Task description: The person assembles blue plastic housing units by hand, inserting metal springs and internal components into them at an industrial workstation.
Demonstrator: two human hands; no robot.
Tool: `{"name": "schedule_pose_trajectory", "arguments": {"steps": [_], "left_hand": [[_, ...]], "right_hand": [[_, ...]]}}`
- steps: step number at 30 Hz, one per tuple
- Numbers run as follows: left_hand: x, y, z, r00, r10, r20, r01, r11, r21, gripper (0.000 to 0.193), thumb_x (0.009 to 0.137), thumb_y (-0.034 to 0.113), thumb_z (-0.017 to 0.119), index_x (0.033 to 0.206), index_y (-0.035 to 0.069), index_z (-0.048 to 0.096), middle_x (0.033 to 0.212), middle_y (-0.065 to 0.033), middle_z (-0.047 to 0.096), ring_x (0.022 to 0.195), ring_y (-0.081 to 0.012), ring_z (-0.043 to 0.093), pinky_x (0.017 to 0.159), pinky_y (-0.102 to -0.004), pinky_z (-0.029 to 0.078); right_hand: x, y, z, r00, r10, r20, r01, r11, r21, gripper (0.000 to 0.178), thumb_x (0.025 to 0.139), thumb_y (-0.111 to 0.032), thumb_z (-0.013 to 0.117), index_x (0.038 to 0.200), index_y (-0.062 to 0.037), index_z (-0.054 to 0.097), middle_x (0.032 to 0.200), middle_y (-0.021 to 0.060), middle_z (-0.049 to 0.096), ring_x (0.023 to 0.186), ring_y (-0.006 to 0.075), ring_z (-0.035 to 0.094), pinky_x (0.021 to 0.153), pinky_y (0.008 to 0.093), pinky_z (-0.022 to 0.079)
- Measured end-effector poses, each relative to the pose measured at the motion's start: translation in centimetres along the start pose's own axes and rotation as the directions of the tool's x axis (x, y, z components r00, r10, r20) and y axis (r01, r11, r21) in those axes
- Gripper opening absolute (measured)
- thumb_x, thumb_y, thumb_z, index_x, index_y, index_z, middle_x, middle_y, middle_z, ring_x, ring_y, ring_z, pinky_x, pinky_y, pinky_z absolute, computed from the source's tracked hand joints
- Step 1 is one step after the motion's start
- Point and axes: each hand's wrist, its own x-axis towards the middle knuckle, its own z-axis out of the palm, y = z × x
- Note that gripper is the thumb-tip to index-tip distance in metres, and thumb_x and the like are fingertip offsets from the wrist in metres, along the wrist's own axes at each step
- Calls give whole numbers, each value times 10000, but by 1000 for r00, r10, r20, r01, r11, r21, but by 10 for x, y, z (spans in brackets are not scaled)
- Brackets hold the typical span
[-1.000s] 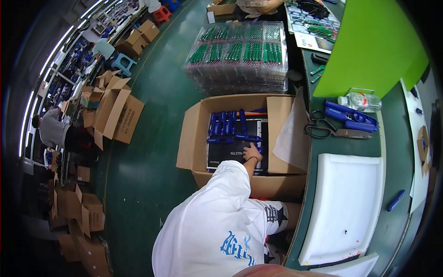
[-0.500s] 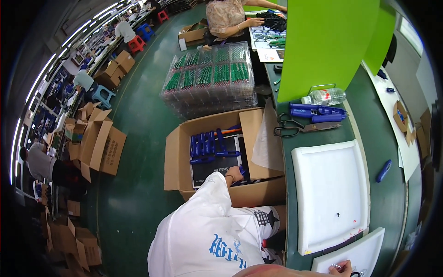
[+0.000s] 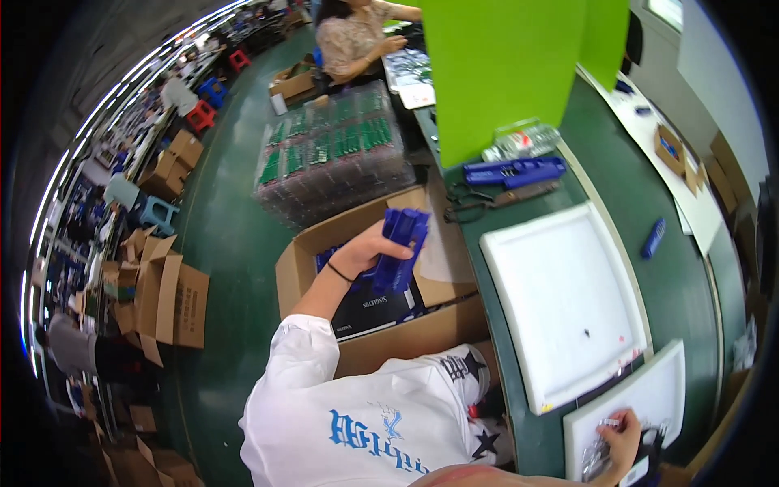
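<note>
My left hand (image 3: 375,251) is closed around several long blue plastic housings (image 3: 403,245), raised above an open cardboard carton (image 3: 389,357). Inside that carton lie more blue pieces and a black printed box (image 3: 373,312). At the lower right, my right hand (image 3: 623,437) pinches a small pale, shiny piece (image 3: 607,423) over a small white tray (image 3: 667,367). Clear, shiny small parts (image 3: 596,458) lie in this tray beside the hand; their exact kind is too small to tell.
A larger white tray (image 3: 495,243) lies on the green bench. Beyond it are black-handled scissors (image 3: 464,204), blue housings (image 3: 514,172) and a clear bottle (image 3: 523,142) by a green partition (image 3: 503,73). Stacked clear trays (image 3: 333,174) stand past the carton; a co-worker (image 3: 349,40) sits behind.
My left hand has risen out of the carton, bringing up several blue housings. My right hand stays over the small tray. The whole view has shifted and tilted.
</note>
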Motion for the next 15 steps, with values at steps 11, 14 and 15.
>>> {"name": "schedule_pose_trajectory", "arguments": {"steps": [11,14,15], "left_hand": [[215,29,294,618,-556,557,144,776,614,496,799,265,864,1172,10,658,1081,-82,715,997,-157,664,834,-297,538],[227,17,318,823,-405,399,-293,300,908,862,680,687,847,1074,-65,697,984,-141,729,905,-217,721,809,-366,598],[230,9,319,856,-310,414,-371,190,909,961,666,770,800,1048,-104,683,961,-163,724,846,-232,728,743,-385,616]], "right_hand": [[5,-18,8,999,-40,-18,41,997,63,302,689,15,848,885,-47,627,765,-66,524,691,43,477,618,223,413],[-3,-11,7,998,3,-58,1,997,78,303,686,-8,861,906,-35,655,751,-53,556,676,51,483,616,229,422],[-5,-11,6,998,-15,-59,18,999,43,301,687,-19,865,917,-31,670,743,-43,574,671,54,486,615,232,426]]}}
